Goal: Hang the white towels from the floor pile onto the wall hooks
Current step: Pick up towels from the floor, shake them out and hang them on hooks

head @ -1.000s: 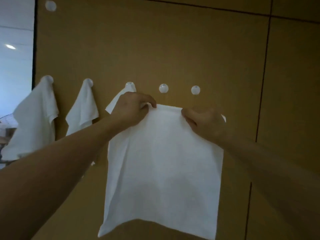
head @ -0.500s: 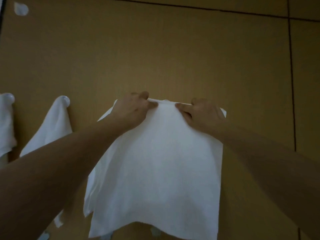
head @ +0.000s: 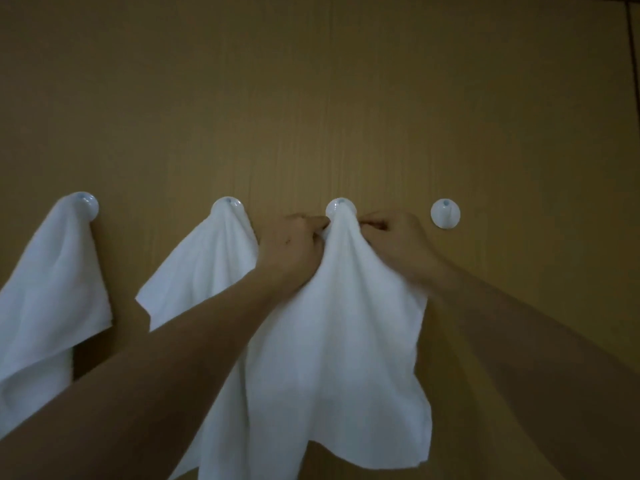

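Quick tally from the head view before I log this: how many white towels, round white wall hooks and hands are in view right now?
White cloth towels: 3, left, middle, and third, gripped at its top by both hands
Round white wall hooks: 4, three carrying towels, one bare
Hands: 2, left hand, right hand
Total: 9

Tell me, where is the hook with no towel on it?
In the head view, the bare hook sits on the wall at the right end of the row, just right of the right hand.

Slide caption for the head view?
Both hands pinch a towel onto the third hook; fourth hook bare.
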The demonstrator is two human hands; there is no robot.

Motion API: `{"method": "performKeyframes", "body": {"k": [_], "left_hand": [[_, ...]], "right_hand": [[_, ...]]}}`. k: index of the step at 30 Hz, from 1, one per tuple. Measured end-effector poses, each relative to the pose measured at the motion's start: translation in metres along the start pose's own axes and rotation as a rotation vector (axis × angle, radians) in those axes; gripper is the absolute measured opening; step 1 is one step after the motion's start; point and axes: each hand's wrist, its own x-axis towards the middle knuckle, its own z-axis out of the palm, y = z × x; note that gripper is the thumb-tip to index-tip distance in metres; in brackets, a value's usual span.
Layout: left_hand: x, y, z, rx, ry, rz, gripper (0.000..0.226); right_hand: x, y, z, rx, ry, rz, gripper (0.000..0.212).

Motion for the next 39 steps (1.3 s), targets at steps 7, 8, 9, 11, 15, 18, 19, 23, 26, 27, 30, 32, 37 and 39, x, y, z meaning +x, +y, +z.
{"method": "performKeyframes", "body": {"k": [7,8,9,11,15,18,19,23,26,27,30,32,37,39], "left_hand": [[-0.029,0.018,0.021,-0.047,0.105,-0.032,0.023],[-0.033,0.018,0.022,0.073,0.135,-0.057,0.024],[-0.037,0.018,0.022,0.16,0.155,-0.068,0.025],[-0.046,0.022,0.02,0.163,0.116,-0.078,0.029],[-0.072,0.036,0.016,-0.379,-0.114,-0.289,0.025],[-0.096,0.044,0.006,-0.322,-0.258,-0.311,0.022],[-0.103,0.046,0.001,-0.224,-0.307,-0.285,0.022],[-0.125,0.061,-0.023,-0.039,-0.413,-0.339,0.044],[-0.142,0.077,-0.049,0.015,-0.383,-0.328,0.05],[-0.15,0.084,-0.058,0.027,-0.376,-0.317,0.048],[-0.171,0.107,-0.084,0.061,-0.383,-0.318,0.036],[-0.186,0.118,-0.104,0.098,-0.399,-0.335,0.03],[-0.221,0.128,-0.169,0.217,-0.416,-0.368,0.041],[-0.235,0.126,-0.203,0.29,-0.409,-0.388,0.042]], "right_hand": [[-0.029,-0.001,0.044,-0.092,0.184,-0.001,0.026],[-0.032,0.0,0.046,-0.047,0.217,0.056,0.025],[-0.035,0.0,0.047,-0.031,0.23,0.087,0.025],[-0.047,0.0,0.049,-0.094,0.194,0.037,0.021],[-0.074,-0.004,0.05,0.005,0.148,0.108,0.021],[-0.094,-0.01,0.048,0.085,0.013,0.178,0.018],[-0.103,-0.012,0.044,0.104,-0.029,0.202,0.018],[-0.137,-0.013,0.025,0.091,-0.117,0.278,0.024],[-0.166,-0.018,0.012,0.023,-0.17,0.245,0.028],[-0.177,-0.02,0.01,-0.002,-0.187,0.234,0.033],[-0.205,-0.026,0.008,-0.025,-0.263,0.208,0.044],[-0.223,-0.038,0.009,-0.032,-0.312,0.178,0.044],[-0.256,-0.085,0.017,-0.079,-0.353,0.083,0.037],[-0.266,-0.113,0.024,-0.063,-0.382,0.025,0.038]]}}
